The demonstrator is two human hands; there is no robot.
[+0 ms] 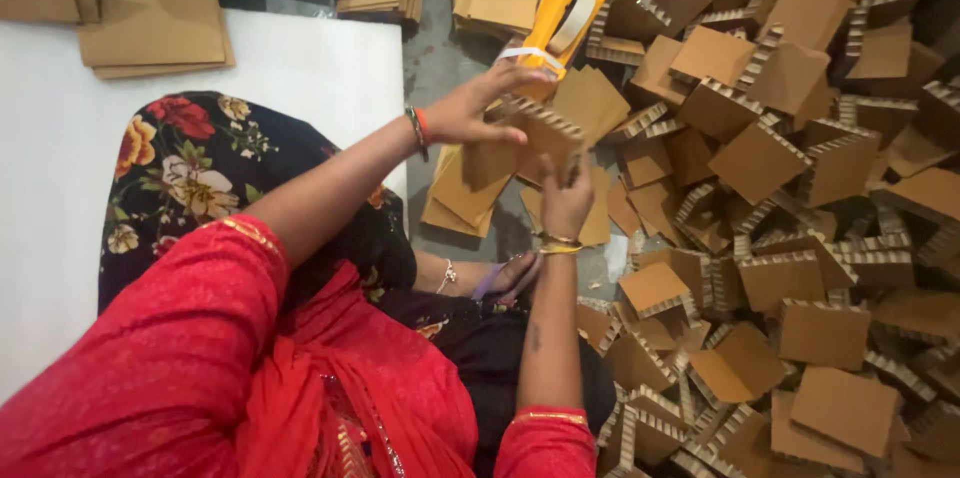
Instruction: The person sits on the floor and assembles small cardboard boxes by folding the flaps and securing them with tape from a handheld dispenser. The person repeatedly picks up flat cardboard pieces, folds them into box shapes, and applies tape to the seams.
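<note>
Red sleeves (190, 358) are filling the bottom of the view, nearest the camera, over a floral black garment (200, 163). The left hand (470, 110) is closing its grip on the top of a corrugated cardboard piece (530, 143) and on a yellow tape dispenser (562, 16) held just above it. The right hand (566, 200) is pinching the piece's lower edge, its grip closed on it. The piece is hanging above the floor (440, 48), beside a heap of cardboard corner pieces (800, 238). Flat cardboard sheets (155, 30) are lying on a white sheet (300, 68).
</note>
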